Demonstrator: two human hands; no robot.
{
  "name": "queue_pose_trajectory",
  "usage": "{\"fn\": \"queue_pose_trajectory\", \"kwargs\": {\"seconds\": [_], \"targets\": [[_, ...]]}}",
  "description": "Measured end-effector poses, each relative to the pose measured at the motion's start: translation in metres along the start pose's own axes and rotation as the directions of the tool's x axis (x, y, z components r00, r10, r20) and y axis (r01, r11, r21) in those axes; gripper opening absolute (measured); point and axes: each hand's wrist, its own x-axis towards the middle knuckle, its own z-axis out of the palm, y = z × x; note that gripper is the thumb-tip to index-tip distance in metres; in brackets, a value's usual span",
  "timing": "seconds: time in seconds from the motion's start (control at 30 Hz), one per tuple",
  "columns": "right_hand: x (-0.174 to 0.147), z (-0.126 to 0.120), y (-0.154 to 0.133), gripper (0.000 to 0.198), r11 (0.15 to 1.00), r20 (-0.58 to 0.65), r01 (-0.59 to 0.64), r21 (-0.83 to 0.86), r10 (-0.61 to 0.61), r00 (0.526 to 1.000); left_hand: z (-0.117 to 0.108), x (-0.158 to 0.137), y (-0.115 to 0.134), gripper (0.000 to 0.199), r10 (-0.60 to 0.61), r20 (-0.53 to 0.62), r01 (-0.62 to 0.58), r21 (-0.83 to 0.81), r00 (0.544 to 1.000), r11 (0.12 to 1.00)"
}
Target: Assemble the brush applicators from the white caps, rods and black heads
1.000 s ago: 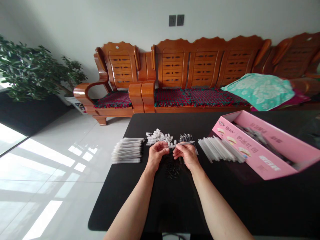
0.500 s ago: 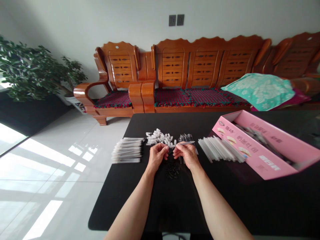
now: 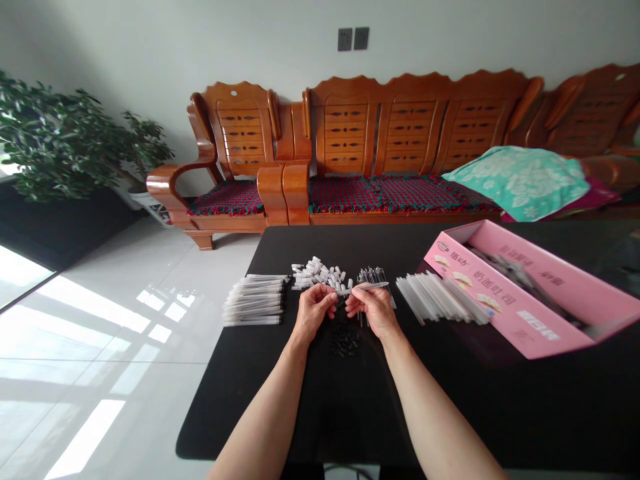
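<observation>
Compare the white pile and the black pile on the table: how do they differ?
Piece size: the white pile's pieces look larger than the black pile's.
Place: the white pile lies beyond the hands; the black pile lies nearer the wearer.
Contrast: the white pile stands out on the black table; the black pile blends in.
Shared: both are loose heaps.

Black flat-topped table, rounded corner. Lying on it, left to right: translucent black-ended sticks, small white cylinders far, small black pieces near, thin dark-tipped rods, translucent whitish tubes, long pink cardboard box.
</observation>
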Motion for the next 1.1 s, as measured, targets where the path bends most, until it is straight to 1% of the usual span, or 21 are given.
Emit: {"fn": "queue_pose_trajectory", "kwargs": {"seconds": [0.1,0.2,0.3,0.37,0.43,0.5,0.57,0.63,0.73,0.8,0.87,0.9,0.97,1.03,1.1], "targets": [[0.0001,-0.0004,0.0005,0.022,1.000,-0.004,0.002,0.002,-0.002,1.000,0.0010,0.0001,0.0016,0.044,0.008,-0.015,-0.008,-0.027,1.000,1.000],[0.0002,0.0000,0.0011,0.022,1.000,-0.003,0.003,0.004,-0.003,1.000,0.0003,-0.0007,0.0008,0.046,-0.013,-0.028,0.015,0.070,1.000,0.997],[0.0003,0.0006,0.0009,0.022,1.000,-0.001,0.003,0.005,-0.003,1.000,-0.0007,-0.0014,0.0002,0.048,-0.024,-0.012,0.026,0.144,1.000,0.989],[0.0002,0.0007,0.0003,0.023,1.000,-0.002,0.006,0.004,-0.006,1.000,-0.0004,-0.0013,0.0013,0.042,-0.005,0.003,0.005,0.118,1.000,0.993],[-0.0001,0.0005,-0.0002,0.022,1.000,-0.002,0.008,0.004,-0.008,1.000,0.0005,-0.0009,0.0031,0.038,0.026,0.003,-0.027,0.056,1.000,0.998],[-0.0003,0.0003,-0.0004,0.022,1.000,-0.002,0.007,0.005,-0.007,1.000,0.0009,-0.0006,0.0043,0.042,0.053,-0.012,-0.053,0.015,0.999,0.999],[-0.0005,0.0002,-0.0002,0.022,1.000,-0.005,0.006,0.007,-0.006,1.000,0.0005,-0.0007,0.0039,0.044,0.058,-0.036,-0.057,0.036,0.998,0.998],[-0.0005,0.0001,0.0003,0.022,1.000,-0.004,0.005,0.009,-0.005,1.000,-0.0008,-0.0012,0.0023,0.047,0.040,-0.048,-0.035,0.099,0.998,0.994],[-0.0002,0.0001,0.0008,0.022,1.000,0.000,0.004,0.011,-0.004,1.000,-0.0022,-0.0016,0.0005,0.047,0.011,-0.020,-0.008,0.173,1.000,0.985],[0.0000,-0.0001,0.0008,0.023,1.000,0.000,0.008,0.015,-0.008,1.000,-0.0019,-0.0013,0.0009,0.042,0.012,0.007,-0.013,0.160,1.000,0.987],[0.0001,-0.0004,0.0006,0.023,1.000,-0.001,0.012,0.019,-0.012,1.000,-0.0010,-0.0006,0.0021,0.037,0.026,0.021,-0.028,0.099,0.999,0.995],[0.0001,-0.0006,0.0006,0.023,1.000,-0.001,0.013,0.021,-0.013,1.000,-0.0006,-0.0001,0.0026,0.037,0.036,0.020,-0.037,0.067,0.999,0.997],[0.0001,-0.0009,0.0007,0.023,1.000,-0.004,0.013,0.022,-0.013,1.000,-0.0004,0.0006,0.0028,0.042,0.056,0.004,-0.056,0.033,0.998,0.998],[0.0000,-0.0010,0.0009,0.023,1.000,-0.007,0.013,0.019,-0.013,1.000,-0.0012,0.0009,0.0018,0.045,0.064,-0.021,-0.063,0.053,0.998,0.997],[-0.0001,-0.0012,0.0013,0.023,1.000,-0.002,0.013,0.015,-0.013,1.000,-0.0024,0.0007,0.0003,0.046,0.047,-0.028,-0.043,0.106,0.999,0.993]]}}
